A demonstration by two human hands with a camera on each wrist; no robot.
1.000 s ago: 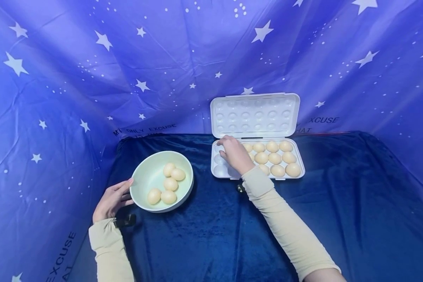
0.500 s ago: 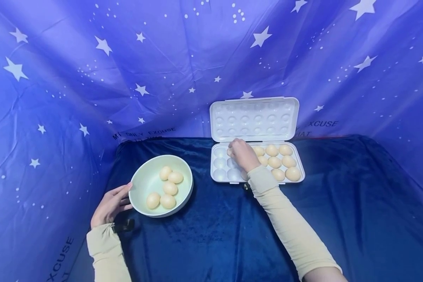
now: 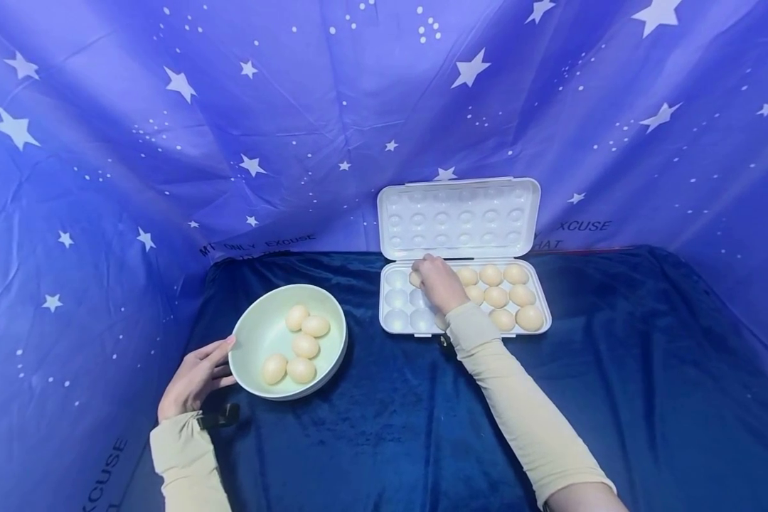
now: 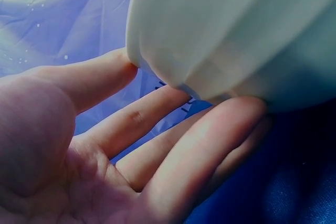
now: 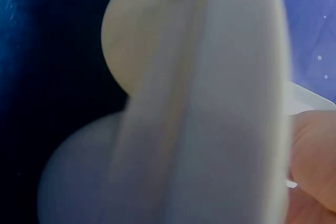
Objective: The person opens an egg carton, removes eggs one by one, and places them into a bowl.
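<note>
A pale green bowl (image 3: 256, 334) with several light-brown eggs (image 3: 305, 347) in it stands on the left. My left hand (image 3: 195, 378) grips its left side: in the left wrist view the thumb (image 4: 113, 74) is at the rim and the fingertips are against the outer wall (image 4: 220, 30). To the right, a white egg carton (image 3: 384, 306) lies with its lid raised. Over its back row, toward the left, my right hand (image 3: 439, 281) pinches an egg (image 3: 415, 278), largely covered by the fingers. Several eggs (image 3: 496, 296) fill cups on the carton's right side.
Bare cups (image 3: 395, 299) show at the carton's left end. The raised lid (image 3: 459, 217) leans near the starry blue backdrop (image 3: 333, 85). Dark blue cloth (image 3: 371, 419) covers the table. In the right wrist view the blurred carton side (image 5: 231, 103) blocks much of the scene.
My right hand has moved from the carton's leftmost column slightly right, and an egg now shows at its fingertips. The left hand stays at the bowl; the head view has shifted slightly.
</note>
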